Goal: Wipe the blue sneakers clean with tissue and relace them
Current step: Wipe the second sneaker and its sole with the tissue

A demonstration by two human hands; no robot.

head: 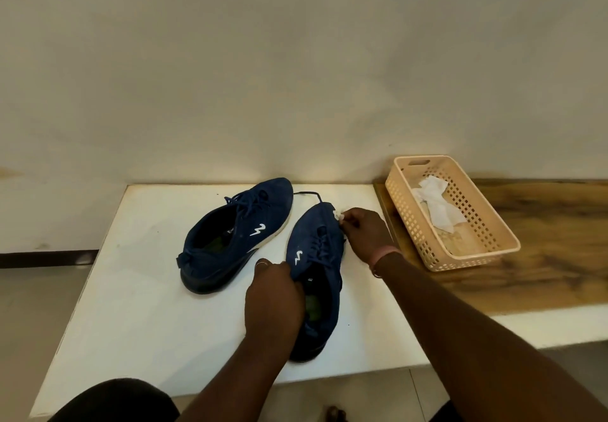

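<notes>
Left hand (273, 293) grip pinches the near sneaker (317, 277) at its collar; right hand (363, 234) grip pinches tissue (339, 216) against its toe, toward the counter's (131, 306) far edge.

White tabletop (131, 290), square-edged, set against the wall. Two blue sneakers directly on it: left sneaker (230, 237) at the far centre, right sneaker (317, 277) just beside it, toe away. Right of the white tabletop, a wooden tabletop (543, 257) carries a beige perforated basket (487, 257).
</notes>
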